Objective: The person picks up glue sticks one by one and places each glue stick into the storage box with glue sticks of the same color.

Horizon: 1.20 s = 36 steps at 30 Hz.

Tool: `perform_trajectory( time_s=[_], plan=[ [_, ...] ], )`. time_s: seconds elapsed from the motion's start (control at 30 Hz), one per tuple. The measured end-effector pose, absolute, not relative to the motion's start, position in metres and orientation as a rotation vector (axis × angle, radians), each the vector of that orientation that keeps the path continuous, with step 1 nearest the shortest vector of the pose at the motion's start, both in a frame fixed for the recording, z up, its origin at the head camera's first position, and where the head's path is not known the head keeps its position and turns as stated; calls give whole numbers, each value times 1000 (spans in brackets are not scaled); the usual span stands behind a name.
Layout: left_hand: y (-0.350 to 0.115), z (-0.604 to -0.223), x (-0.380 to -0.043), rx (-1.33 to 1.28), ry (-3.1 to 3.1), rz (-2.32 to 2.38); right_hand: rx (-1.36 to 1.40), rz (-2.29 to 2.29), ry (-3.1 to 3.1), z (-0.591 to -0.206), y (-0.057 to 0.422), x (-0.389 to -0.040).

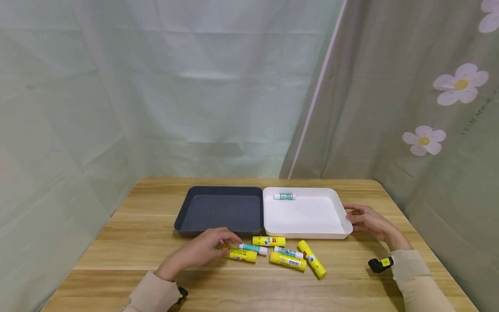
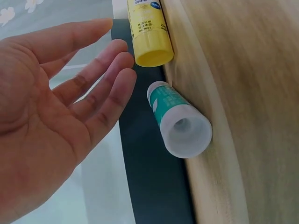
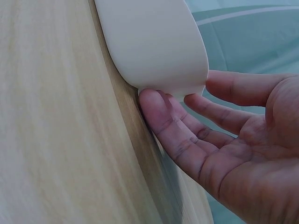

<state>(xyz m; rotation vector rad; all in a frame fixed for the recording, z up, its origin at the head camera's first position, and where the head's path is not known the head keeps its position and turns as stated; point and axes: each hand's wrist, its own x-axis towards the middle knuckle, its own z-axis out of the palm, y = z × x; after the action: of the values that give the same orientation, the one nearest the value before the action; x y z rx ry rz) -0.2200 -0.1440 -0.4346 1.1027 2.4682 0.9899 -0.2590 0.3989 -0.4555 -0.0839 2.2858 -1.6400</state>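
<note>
My left hand (image 1: 206, 248) hovers over the left end of a group of glue sticks, fingers relaxed and holding nothing. Closest to it are a yellow glue stick (image 1: 242, 255) and a teal-and-white glue stick (image 1: 253, 249). In the left wrist view, fingertips come near a yellow glue stick (image 2: 152, 44), with a teal-and-white one (image 2: 175, 112) beside it. My right hand (image 1: 370, 223) holds the right edge of the white tray (image 1: 308, 235). The right wrist view shows fingertips (image 3: 152, 100) against the outer wall of that tray (image 3: 154, 46) and another digit at its rim.
A dark grey tray (image 1: 224, 190) adjoins the white one on its left. One teal-and-white glue stick (image 1: 284, 196) lies inside the white tray. More yellow sticks (image 1: 312, 259) and another teal-and-white one (image 1: 288, 252) lie before the trays on the wooden table (image 1: 128, 242). Curtains hang behind.
</note>
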Motion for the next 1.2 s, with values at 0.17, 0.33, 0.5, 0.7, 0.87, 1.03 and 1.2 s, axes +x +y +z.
perform_trajectory(
  time_s=[0.17, 0.33, 0.5, 0.7, 0.87, 1.03, 1.2],
  plan=[
    [-143, -436, -220, 1114, 2464, 946, -72, -1640, 2281, -456, 398, -257],
    [-143, -438, -219, 1124, 2458, 930, -73, -1640, 2280, -457, 397, -257],
    [-142, -439, -219, 1119, 2437, 931, -72, -1635, 2285, -457, 398, -257],
    [-139, -439, -219, 1093, 2415, 914, -71, -1636, 2286, -456, 399, -259],
    [-138, -439, -219, 1097, 2400, 885, -78, -1638, 2283, -456, 400, -259],
    [-138, -440, -219, 1068, 2372, 860, -79, -1636, 2283, -457, 401, -259],
    [-138, -441, -218, 1046, 2351, 844, -82, -1643, 2279, -456, 401, -259]
  ],
)
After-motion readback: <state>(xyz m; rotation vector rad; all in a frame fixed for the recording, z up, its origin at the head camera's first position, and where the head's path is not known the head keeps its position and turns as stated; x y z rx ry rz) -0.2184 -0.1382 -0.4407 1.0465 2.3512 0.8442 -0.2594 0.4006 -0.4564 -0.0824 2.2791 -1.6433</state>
